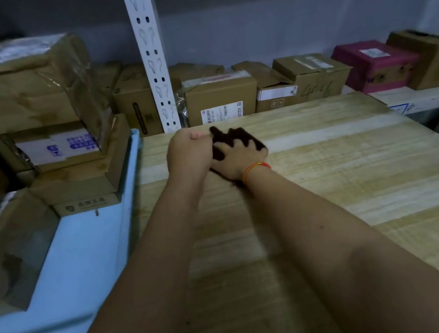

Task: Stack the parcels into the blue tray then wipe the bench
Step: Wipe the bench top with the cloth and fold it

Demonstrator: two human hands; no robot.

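Head view is showing parcels (32, 115) sitting stacked in the blue tray (89, 261) at left; the left hand (185, 150) is pinching the dark cloth's (239, 137) near corner, while the right hand (237, 159) is pressing it with spread fingers onto the bench (357, 173), unwiped boards stretching rightward.

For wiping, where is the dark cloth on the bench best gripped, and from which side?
Grip the cloth at its raised far-left corner, coming from the left. The right hand presses flat over its middle, while that corner sticks up free beside the left hand. The rest lies flat on the bench.
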